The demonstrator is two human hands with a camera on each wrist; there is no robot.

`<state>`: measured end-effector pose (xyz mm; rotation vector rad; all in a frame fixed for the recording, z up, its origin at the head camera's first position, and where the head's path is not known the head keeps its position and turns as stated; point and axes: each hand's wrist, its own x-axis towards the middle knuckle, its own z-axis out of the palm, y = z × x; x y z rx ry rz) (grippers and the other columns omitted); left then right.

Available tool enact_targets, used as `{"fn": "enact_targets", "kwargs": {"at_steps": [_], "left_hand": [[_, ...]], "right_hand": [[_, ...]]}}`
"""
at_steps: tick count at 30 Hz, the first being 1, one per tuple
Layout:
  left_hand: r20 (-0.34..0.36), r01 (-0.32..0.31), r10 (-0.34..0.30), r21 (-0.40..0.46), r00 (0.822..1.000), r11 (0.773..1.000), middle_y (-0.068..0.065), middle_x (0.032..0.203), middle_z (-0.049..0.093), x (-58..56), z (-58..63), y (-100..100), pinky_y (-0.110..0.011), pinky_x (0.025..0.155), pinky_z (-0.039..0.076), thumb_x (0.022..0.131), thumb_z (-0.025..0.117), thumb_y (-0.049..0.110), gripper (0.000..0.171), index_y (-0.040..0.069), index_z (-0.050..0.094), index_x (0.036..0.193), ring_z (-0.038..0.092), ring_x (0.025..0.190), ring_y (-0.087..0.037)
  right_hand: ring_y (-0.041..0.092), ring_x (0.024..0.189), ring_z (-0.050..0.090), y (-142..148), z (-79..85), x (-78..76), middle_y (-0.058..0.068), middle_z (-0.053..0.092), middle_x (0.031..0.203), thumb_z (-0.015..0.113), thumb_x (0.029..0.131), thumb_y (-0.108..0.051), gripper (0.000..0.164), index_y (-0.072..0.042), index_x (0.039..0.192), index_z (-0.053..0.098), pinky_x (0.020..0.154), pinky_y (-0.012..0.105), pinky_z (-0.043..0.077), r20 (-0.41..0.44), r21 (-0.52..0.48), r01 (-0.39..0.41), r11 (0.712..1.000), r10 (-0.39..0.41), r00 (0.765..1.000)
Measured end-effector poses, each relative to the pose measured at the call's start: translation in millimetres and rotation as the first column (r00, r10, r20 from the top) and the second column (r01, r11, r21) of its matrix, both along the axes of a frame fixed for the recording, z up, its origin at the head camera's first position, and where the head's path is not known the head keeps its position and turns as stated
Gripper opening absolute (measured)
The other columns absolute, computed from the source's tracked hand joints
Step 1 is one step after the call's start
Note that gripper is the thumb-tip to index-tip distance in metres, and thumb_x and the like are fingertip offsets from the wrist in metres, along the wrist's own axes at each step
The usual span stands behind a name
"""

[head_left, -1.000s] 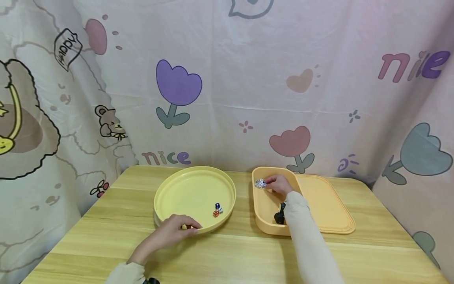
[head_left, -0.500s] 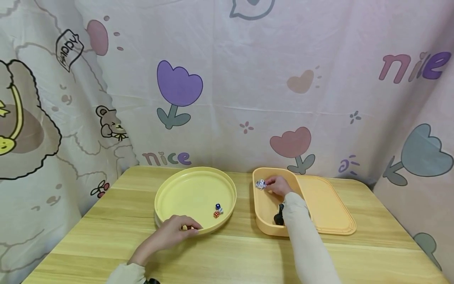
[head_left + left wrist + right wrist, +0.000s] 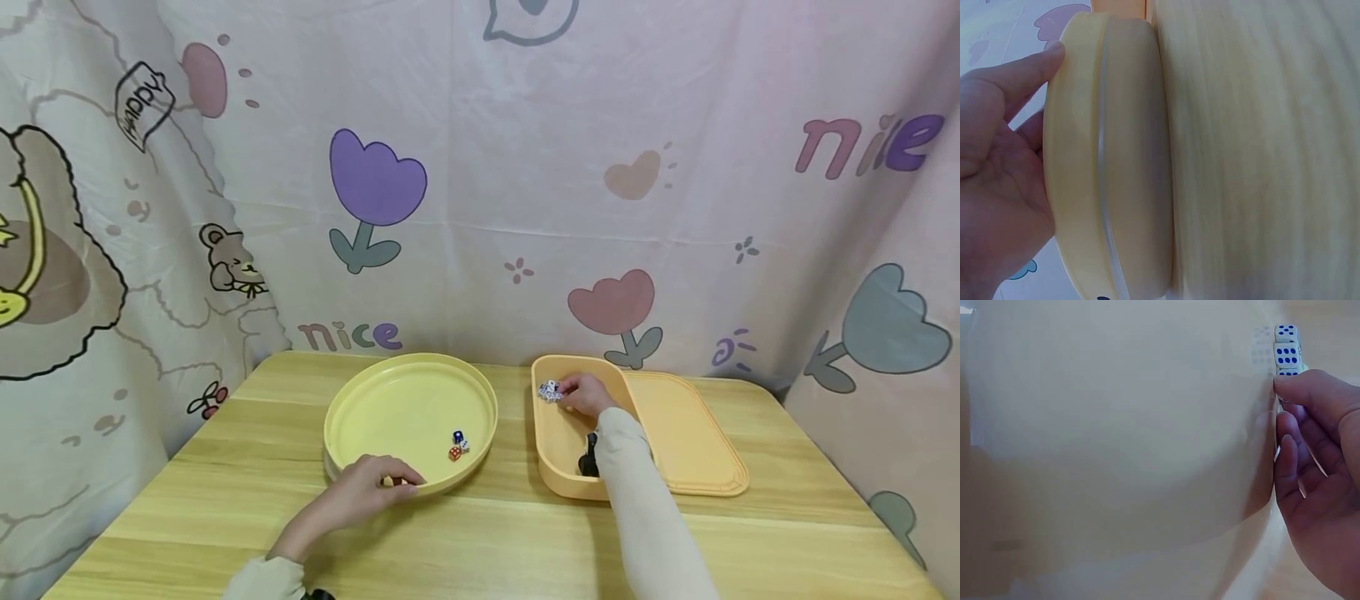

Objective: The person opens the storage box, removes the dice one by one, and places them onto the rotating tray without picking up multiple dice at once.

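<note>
My left hand grips the near rim of a round yellow tray, thumb and fingers at the edge. In the left wrist view the thumb tip lies on the rim above the tray's side wall. Inside the tray are a blue die, a red die and a white die. My right hand reaches into an orange box and pinches at white dice clustered by its left wall. In the right wrist view the thumb overlaps one blue-dotted white die.
An orange lid lies flat right of the box, partly behind the forearm. A black wrist camera hangs under the right wrist inside the box. The wooden table meets a printed curtain at the back.
Both hands stay nearly in place. The right fingers remain at the white dice with only slight movement, and the view shifts a little.
</note>
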<state>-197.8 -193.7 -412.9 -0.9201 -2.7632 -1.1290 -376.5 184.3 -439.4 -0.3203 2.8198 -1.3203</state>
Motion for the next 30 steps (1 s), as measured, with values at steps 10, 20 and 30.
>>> {"fn": "enact_targets", "kwargs": {"at_steps": [10,20,30], "left_hand": [[0.004,-0.004,0.004,-0.011,1.000,1.000,0.012,0.090,0.067,-0.6,0.5,-2.4,-0.024,0.066,0.044,0.092,0.067,0.025,0.016,0.014,0.075,0.100,0.055,0.079,-0.001],[-0.046,0.066,-0.064,0.042,0.997,0.997,0.011,0.092,0.068,-1.9,-5.7,1.3,-0.024,0.066,0.045,0.093,0.065,0.024,0.016,0.012,0.075,0.099,0.056,0.081,-0.001],[0.015,-0.015,0.015,-0.014,1.000,1.000,0.012,0.090,0.067,-0.2,1.7,0.8,-0.025,0.066,0.043,0.092,0.067,0.026,0.015,0.015,0.075,0.100,0.055,0.080,-0.001]], "right_hand": [[0.011,0.067,0.049,2.2,2.6,-2.0,0.001,0.059,0.073,0.071,0.073,0.007,0.008,0.005,0.078,0.065,0.060,0.022,0.042,-0.002,0.002,-0.085,0.996,0.085,0.996],[0.010,0.061,0.048,12.6,17.1,4.6,0.000,0.058,0.070,0.069,0.076,0.008,0.005,0.006,0.080,0.066,0.056,0.022,0.041,0.069,0.074,-0.127,0.989,0.122,0.990],[0.013,0.072,0.055,11.7,47.2,8.5,0.008,0.066,0.082,0.070,0.081,0.001,0.013,0.008,0.091,0.067,0.065,0.026,0.046,-0.051,0.033,-0.141,0.989,0.143,0.988]]}}
